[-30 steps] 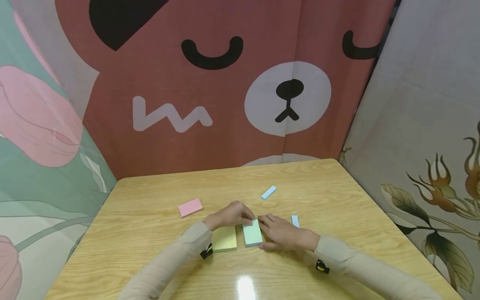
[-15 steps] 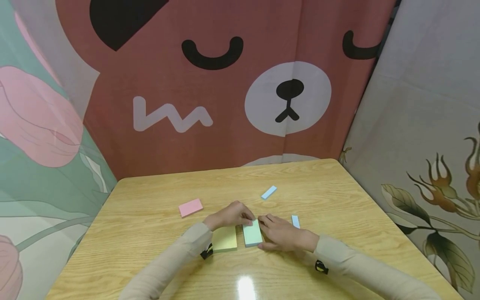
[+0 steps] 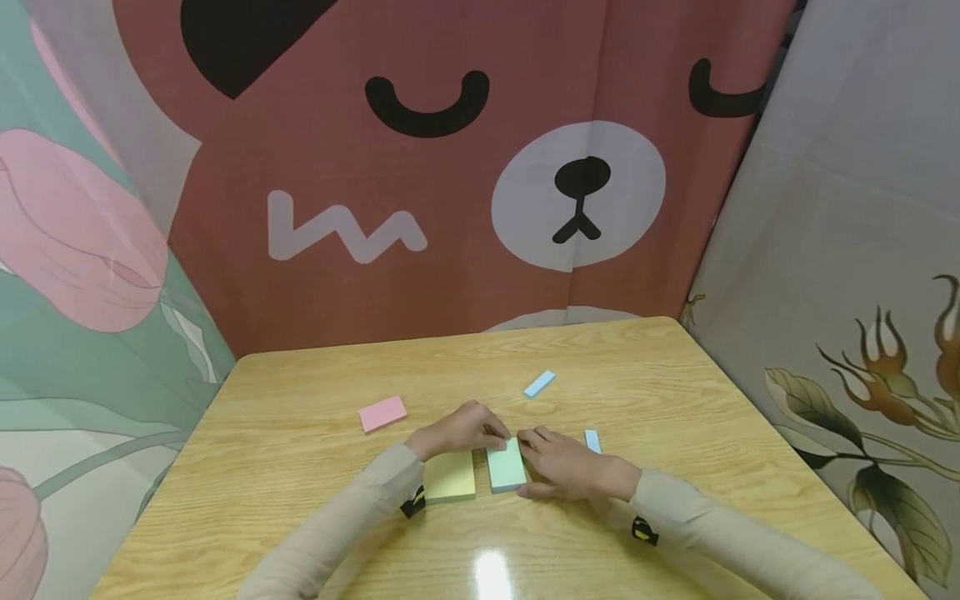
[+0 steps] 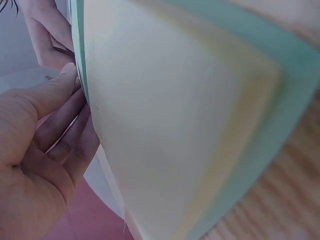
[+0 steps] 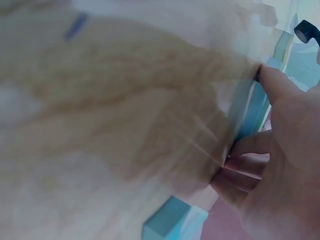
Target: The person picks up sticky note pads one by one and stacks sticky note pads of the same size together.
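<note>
A light green sticky note pad (image 3: 506,471) lies on the table, with a bluish layer along its near edge. My left hand (image 3: 461,431) pinches the pad's far end, thumb on its top; the fingertips are partly hidden. Along the pad's right side rests my right hand (image 3: 558,467), its thumb at the near corner and its fingers at the far one. Just left of it lies a larger yellow sticky note pad (image 3: 452,477), partly behind the left wrist. In the left wrist view this yellow pad (image 4: 165,115) fills the foreground over a green layer.
A pink sticky note pad (image 3: 383,414) lies farther back on the left. One narrow light blue pad (image 3: 539,384) sits toward the table's back, another narrow blue pad (image 3: 592,441) just beyond the right hand. Patterned curtains (image 3: 337,292) stand around the wooden table (image 3: 300,450).
</note>
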Tool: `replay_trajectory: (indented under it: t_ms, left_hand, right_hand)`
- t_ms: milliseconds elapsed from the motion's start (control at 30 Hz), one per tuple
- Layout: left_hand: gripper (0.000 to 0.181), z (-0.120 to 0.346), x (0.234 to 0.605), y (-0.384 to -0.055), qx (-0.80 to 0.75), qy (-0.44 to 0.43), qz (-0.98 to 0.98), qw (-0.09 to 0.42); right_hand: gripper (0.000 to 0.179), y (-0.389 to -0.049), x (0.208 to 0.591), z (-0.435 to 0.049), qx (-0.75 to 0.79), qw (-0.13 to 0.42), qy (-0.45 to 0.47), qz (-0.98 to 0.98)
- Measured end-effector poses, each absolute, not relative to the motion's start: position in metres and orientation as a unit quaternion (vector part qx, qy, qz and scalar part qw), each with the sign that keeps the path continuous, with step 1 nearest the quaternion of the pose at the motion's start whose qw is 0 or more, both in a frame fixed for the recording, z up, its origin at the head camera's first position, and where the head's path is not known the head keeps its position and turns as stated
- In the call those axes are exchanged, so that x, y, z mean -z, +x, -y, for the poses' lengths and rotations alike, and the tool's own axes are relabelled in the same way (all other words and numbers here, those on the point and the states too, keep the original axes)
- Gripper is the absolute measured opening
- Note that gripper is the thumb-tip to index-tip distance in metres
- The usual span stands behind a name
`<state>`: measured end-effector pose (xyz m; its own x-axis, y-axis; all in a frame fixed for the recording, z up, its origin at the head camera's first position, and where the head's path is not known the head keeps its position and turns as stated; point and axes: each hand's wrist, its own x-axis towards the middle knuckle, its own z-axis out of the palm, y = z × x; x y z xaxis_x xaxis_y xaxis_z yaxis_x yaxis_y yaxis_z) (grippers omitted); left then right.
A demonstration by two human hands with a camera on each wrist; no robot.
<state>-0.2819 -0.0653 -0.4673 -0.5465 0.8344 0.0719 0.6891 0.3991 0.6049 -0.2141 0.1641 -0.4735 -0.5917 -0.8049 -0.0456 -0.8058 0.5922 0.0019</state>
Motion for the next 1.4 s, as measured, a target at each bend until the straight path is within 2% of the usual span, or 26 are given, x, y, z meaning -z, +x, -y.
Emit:
replay_trajectory:
  t_ms: [267,600,833,1167,1400]
  left_hand:
    - [0.015,0.065,0.468,-0.283,-0.292,0.465,-0.829,0.105]
    - [0.014,0.067,0.466,-0.280,-0.295,0.464,-0.829,0.099]
    - [0.016,0.069,0.466,-0.279,-0.292,0.469,-0.828,0.089]
    - [0.018,0.071,0.463,-0.275,-0.293,0.478,-0.824,0.076]
    - [0.020,0.075,0.460,-0.274,-0.281,0.472,-0.833,0.071]
  right_hand:
    - [0.079,-0.215,0.464,-0.164,-0.011,0.058,-0.441,-0.896]
    - [0.076,-0.218,0.457,-0.164,-0.022,0.058,-0.451,-0.891]
    - [0.071,-0.221,0.452,-0.165,-0.016,0.079,-0.447,-0.891]
    - [0.058,-0.224,0.445,-0.164,-0.032,0.054,-0.473,-0.879]
    - [0.052,-0.226,0.440,-0.165,-0.025,0.059,-0.464,-0.884]
